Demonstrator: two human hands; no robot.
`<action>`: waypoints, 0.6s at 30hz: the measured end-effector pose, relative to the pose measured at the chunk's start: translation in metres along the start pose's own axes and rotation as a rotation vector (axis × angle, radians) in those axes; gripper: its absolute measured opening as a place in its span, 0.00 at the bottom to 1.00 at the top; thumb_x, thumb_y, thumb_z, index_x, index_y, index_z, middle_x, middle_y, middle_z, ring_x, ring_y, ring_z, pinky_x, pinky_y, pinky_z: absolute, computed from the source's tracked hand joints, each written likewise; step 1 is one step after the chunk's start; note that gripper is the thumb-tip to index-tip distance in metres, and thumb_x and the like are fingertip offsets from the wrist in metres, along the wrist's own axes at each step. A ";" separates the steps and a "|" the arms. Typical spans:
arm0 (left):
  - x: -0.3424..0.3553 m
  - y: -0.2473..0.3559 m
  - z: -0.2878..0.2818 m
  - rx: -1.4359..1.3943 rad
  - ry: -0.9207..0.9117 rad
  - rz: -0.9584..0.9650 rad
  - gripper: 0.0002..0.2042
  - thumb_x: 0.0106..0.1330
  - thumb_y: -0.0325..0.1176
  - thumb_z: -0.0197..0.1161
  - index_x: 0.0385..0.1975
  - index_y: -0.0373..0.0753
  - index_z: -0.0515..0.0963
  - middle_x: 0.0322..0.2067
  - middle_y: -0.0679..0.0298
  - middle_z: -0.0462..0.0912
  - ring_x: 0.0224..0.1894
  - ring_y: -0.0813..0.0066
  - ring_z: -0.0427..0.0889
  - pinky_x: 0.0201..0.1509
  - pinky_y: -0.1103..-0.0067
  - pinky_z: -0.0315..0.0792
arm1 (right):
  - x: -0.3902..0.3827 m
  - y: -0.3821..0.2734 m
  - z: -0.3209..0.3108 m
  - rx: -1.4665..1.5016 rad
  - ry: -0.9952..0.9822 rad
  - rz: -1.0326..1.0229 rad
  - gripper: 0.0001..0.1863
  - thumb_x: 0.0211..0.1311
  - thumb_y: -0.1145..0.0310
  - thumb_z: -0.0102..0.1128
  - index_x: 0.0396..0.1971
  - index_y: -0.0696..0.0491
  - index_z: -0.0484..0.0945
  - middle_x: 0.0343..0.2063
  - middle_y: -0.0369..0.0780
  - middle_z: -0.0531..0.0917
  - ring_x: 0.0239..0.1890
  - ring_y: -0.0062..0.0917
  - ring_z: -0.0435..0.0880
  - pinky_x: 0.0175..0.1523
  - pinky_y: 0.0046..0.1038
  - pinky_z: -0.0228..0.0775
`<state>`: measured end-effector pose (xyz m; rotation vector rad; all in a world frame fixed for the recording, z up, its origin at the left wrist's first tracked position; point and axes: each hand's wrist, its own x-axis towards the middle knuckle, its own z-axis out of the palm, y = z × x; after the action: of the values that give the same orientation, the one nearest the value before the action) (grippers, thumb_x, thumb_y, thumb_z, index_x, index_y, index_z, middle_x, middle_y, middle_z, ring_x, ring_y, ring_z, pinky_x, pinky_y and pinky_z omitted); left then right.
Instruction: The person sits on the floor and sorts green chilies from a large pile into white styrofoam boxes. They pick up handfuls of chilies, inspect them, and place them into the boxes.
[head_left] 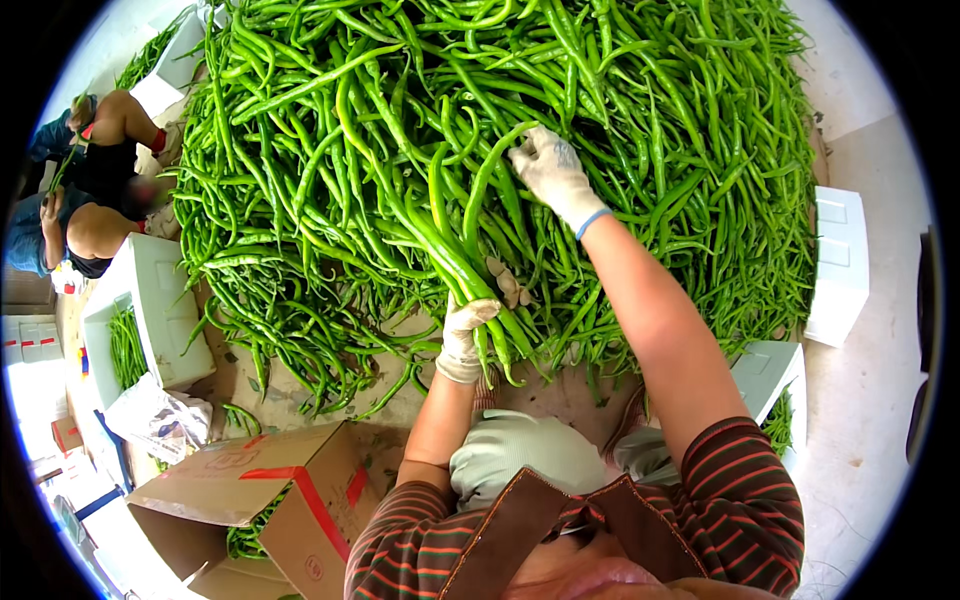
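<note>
A big heap of long green chili peppers [690,170] spreads before me. My left hand [461,342], in a pale work glove, is closed round a bunch of long green peppers [447,258] at the heap's near edge. Their far ends fan out away from me, and a few ends poke out below the fist. Farther off and to the right, my right hand [556,176], gloved too, pinches one end of a curved green pepper [484,180] over the heap. That pepper's other end reaches down to the bunch.
An open cardboard box [290,475] with peppers inside stands at lower left. A white foam box [178,315] holding peppers is beyond it. More foam boxes [838,265] stand along the right. Another person [95,230] sits at far left. Loose peppers [405,385] lie on the floor.
</note>
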<state>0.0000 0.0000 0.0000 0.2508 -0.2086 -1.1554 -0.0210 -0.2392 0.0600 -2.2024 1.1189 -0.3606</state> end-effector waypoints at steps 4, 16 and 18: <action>-0.005 0.003 0.008 0.073 0.079 0.012 0.24 0.46 0.22 0.61 0.48 0.31 0.69 0.30 0.52 0.76 0.30 0.60 0.75 0.41 0.62 0.74 | 0.010 0.021 0.005 -0.012 0.058 -0.059 0.22 0.57 0.61 0.64 0.49 0.55 0.77 0.39 0.46 0.85 0.44 0.38 0.84 0.53 0.35 0.74; -0.005 0.002 0.005 0.561 0.405 0.001 0.18 0.49 0.25 0.65 0.42 0.27 0.80 0.32 0.63 0.82 0.31 0.76 0.80 0.39 0.82 0.75 | -0.079 0.018 -0.007 0.025 0.013 -0.023 0.21 0.58 0.69 0.51 0.51 0.61 0.68 0.44 0.56 0.78 0.49 0.49 0.77 0.56 0.43 0.69; 0.001 0.001 0.002 0.549 0.426 -0.013 0.18 0.50 0.24 0.63 0.43 0.25 0.80 0.33 0.60 0.84 0.32 0.74 0.82 0.40 0.80 0.77 | -0.090 0.020 0.007 -0.055 0.075 -0.182 0.20 0.57 0.72 0.53 0.51 0.59 0.69 0.46 0.53 0.77 0.49 0.49 0.78 0.55 0.41 0.72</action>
<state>0.0005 -0.0012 0.0026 0.9730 -0.1431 -1.0124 -0.0839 -0.1737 0.0455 -2.3643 0.9804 -0.4996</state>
